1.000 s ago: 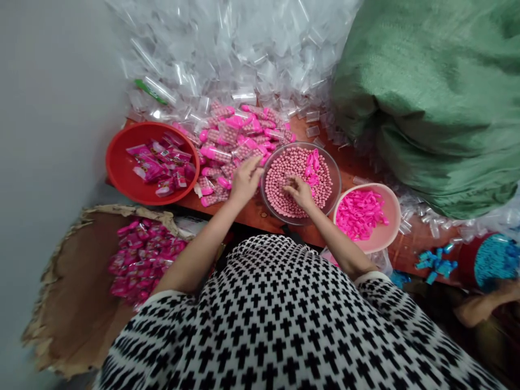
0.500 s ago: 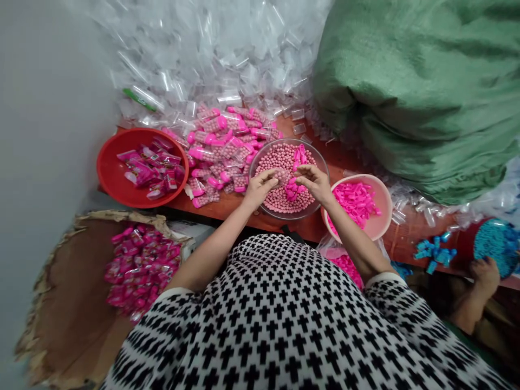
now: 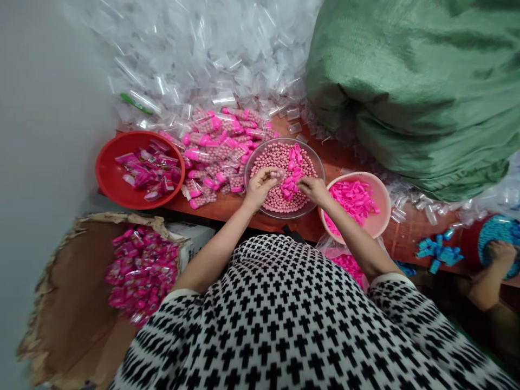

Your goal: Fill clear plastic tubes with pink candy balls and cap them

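Observation:
My left hand (image 3: 260,188) is closed around a small clear tube (image 3: 278,174) of pink beads, held over the bowl (image 3: 248,187). Pink beads (image 3: 270,157) fill this clear bowl, and several bright pink plastic caps (image 3: 293,183) lie on top of them. At the right side of those caps, my right hand (image 3: 313,190) has its fingers pinched together on one of them, though the fingertips partly hide it. Behind and left of the bowl lies a heap of bead-filled tubes with pink caps (image 3: 221,143).
Left stands a red basin (image 3: 105,189) with pink packets, above a torn cardboard box (image 3: 77,292) of more packets. A pale pink bowl (image 3: 384,208) of caps stands right. Empty clear tubes (image 3: 182,49) and a green sack (image 3: 406,97) lie behind. Another person's hand (image 3: 501,254) reaches into blue beads.
My right hand's fingers have come down and closed at the pink caps. My left hand keeps its tube over the bowl. The other person's hand has moved into the blue beads.

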`<state>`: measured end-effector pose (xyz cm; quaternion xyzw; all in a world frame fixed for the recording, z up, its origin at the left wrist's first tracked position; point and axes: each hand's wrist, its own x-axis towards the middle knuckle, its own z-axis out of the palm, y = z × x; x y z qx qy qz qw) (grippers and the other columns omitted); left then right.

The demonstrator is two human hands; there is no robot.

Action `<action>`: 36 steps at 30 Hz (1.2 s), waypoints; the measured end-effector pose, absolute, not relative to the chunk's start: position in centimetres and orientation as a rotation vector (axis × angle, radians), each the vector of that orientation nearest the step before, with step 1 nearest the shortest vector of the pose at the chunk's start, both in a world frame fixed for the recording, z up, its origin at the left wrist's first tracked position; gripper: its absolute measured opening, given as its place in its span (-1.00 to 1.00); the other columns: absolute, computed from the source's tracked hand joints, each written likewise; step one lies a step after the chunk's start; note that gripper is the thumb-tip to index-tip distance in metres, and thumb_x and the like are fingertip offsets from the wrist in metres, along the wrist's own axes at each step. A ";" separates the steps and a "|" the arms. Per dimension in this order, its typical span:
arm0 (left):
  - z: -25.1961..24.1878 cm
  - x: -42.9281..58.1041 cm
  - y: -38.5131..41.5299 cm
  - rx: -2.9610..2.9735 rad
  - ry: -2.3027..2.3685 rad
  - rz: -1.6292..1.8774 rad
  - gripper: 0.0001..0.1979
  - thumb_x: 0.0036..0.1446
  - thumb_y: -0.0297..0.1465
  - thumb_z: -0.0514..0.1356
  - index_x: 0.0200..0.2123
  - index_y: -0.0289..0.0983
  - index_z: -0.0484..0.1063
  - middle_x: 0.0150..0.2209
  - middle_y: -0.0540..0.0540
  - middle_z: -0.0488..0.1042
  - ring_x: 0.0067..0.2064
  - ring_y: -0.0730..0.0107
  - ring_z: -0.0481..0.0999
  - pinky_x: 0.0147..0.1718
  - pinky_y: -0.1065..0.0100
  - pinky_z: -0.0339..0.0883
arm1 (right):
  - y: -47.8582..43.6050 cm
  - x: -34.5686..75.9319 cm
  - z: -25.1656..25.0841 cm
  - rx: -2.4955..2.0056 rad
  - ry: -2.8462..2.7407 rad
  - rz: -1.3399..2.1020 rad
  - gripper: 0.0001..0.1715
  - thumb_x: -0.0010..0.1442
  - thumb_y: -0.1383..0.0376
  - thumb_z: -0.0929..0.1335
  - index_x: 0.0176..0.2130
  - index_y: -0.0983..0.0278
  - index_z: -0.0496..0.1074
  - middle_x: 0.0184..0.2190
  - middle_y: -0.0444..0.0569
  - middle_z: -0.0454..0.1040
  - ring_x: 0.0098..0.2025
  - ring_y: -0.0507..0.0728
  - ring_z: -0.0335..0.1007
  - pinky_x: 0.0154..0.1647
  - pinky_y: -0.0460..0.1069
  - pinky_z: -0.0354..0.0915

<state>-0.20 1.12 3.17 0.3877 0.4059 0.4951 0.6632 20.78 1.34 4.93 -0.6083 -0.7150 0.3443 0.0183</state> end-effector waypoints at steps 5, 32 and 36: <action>2.8 -1.1 1.2 0.785 0.960 1.097 -0.51 -0.07 -0.16 0.38 -0.08 -0.24 0.42 -0.03 -0.14 0.50 -0.02 0.27 0.51 -0.02 0.21 0.48 | -0.3 17.5 2.9 -2.090 -2.596 1.087 -0.74 0.20 0.44 0.27 -0.21 0.39 0.54 -0.22 0.31 0.56 -0.09 0.32 0.51 -0.03 0.17 0.36; 0.9 -2.9 0.2 0.889 0.976 0.957 -0.52 -0.05 -0.11 0.34 -0.11 -0.28 0.48 -0.14 -0.16 0.56 -0.13 0.24 0.56 -0.11 0.16 0.50 | -0.1 20.5 5.4 -1.899 -1.905 0.909 -0.72 0.22 0.24 0.33 -0.10 0.29 0.52 -0.14 0.03 0.54 -0.15 0.15 0.44 -0.07 0.03 0.32; 1.0 -3.6 -0.3 0.819 1.050 1.017 -0.51 -0.07 -0.11 0.36 -0.11 -0.27 0.49 -0.14 -0.14 0.55 -0.13 0.28 0.56 -0.11 0.19 0.50 | -0.9 21.1 4.2 -2.122 -2.250 0.796 -0.67 0.30 0.31 0.25 0.00 0.31 0.47 -0.02 0.10 0.48 -0.02 0.20 0.39 -0.03 0.02 0.28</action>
